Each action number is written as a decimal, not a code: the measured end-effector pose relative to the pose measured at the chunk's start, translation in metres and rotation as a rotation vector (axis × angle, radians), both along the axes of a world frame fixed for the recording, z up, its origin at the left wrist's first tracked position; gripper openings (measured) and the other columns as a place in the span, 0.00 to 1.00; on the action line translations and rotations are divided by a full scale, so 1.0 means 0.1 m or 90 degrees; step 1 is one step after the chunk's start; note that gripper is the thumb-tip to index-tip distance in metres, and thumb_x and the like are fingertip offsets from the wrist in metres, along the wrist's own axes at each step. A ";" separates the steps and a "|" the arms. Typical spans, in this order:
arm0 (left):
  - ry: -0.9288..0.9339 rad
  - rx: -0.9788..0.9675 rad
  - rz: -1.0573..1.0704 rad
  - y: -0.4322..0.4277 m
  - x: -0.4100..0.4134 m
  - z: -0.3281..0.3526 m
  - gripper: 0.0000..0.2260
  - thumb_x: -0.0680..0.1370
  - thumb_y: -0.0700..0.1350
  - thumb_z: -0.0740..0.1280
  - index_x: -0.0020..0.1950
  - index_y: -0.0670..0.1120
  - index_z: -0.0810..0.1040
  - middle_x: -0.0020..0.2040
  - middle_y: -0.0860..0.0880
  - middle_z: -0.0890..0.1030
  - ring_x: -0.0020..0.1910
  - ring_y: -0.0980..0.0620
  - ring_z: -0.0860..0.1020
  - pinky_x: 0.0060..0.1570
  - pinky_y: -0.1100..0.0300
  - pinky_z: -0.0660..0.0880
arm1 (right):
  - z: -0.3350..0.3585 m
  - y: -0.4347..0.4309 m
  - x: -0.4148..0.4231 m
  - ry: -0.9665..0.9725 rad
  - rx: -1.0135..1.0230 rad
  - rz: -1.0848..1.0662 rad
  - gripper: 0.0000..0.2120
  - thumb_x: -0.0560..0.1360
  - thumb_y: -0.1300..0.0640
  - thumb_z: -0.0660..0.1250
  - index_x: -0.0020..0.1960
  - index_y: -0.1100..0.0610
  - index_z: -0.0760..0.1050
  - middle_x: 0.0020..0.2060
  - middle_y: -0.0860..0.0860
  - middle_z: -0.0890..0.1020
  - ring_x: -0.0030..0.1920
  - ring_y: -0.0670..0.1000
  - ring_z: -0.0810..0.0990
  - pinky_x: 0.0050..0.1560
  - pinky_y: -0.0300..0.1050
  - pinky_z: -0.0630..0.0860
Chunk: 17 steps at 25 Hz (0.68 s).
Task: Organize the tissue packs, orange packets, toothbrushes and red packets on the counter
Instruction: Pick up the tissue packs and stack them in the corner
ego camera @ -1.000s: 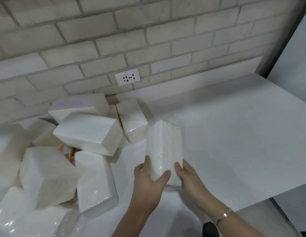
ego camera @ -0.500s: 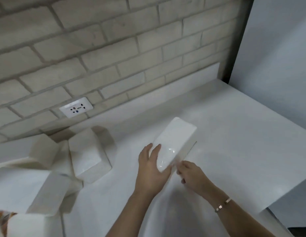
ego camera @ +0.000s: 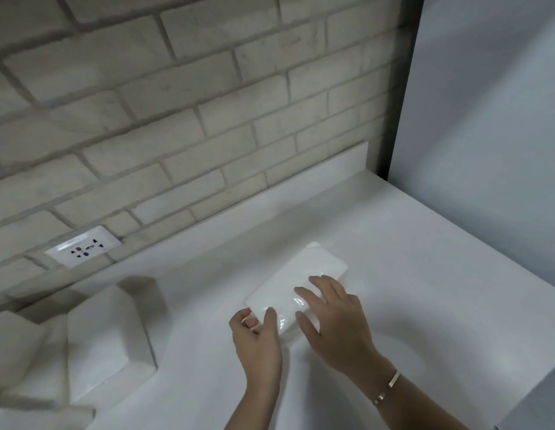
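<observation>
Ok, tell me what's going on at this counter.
A person has a white tissue pack lying flat on the counter, toward its right end. The left hand grips the pack's near corner, and the right hand rests on top with fingers spread. More tissue packs sit jumbled at the left, below the wall socket.

no legible txt, labels, nos. anywhere
</observation>
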<state>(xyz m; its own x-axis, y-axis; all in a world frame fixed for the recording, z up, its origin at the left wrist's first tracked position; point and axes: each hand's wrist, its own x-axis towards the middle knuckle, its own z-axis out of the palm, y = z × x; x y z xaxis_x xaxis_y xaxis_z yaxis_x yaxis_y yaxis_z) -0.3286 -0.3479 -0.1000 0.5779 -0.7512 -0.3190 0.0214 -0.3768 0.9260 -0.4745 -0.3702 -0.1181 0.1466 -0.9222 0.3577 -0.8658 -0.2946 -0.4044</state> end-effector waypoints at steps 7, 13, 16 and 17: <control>0.068 0.022 -0.202 -1.06 -0.46 0.13 0.25 0.71 0.59 0.73 0.65 0.56 0.72 0.62 0.51 0.79 0.58 0.50 0.81 0.64 0.48 0.77 | 0.04 -0.99 -0.60 0.013 0.090 -0.125 0.23 0.79 0.39 0.58 0.73 0.41 0.71 0.77 0.45 0.70 0.80 0.48 0.62 0.67 0.57 0.72; 0.118 0.024 -0.447 -1.78 -0.84 0.49 0.07 0.78 0.54 0.68 0.42 0.58 0.72 0.51 0.54 0.78 0.58 0.49 0.76 0.58 0.47 0.76 | 0.27 -1.84 -1.13 0.107 0.187 -0.188 0.31 0.77 0.29 0.55 0.77 0.39 0.64 0.81 0.45 0.62 0.81 0.55 0.55 0.73 0.62 0.60; 0.120 0.039 -0.480 -2.04 -0.98 0.53 0.06 0.82 0.54 0.65 0.45 0.59 0.73 0.55 0.58 0.77 0.62 0.50 0.75 0.66 0.42 0.75 | 0.33 -2.15 -1.24 0.085 0.205 -0.176 0.31 0.77 0.31 0.58 0.76 0.42 0.65 0.80 0.46 0.63 0.77 0.56 0.61 0.68 0.60 0.66; 0.123 0.042 -0.496 -2.12 -1.02 0.53 0.03 0.82 0.55 0.64 0.48 0.60 0.74 0.57 0.59 0.77 0.64 0.50 0.75 0.66 0.43 0.74 | 0.35 -2.24 -1.28 0.075 0.209 -0.175 0.30 0.77 0.32 0.59 0.76 0.42 0.65 0.80 0.46 0.63 0.77 0.57 0.62 0.68 0.60 0.66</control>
<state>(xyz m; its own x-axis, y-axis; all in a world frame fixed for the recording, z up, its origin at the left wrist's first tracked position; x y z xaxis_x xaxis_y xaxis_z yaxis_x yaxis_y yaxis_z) -0.4306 -0.5595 -0.0475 -0.1742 -0.8915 -0.4183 -0.1123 -0.4040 0.9078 -0.6027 -0.5938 -0.0834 -0.0972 -0.9946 0.0353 -0.9400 0.0801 -0.3316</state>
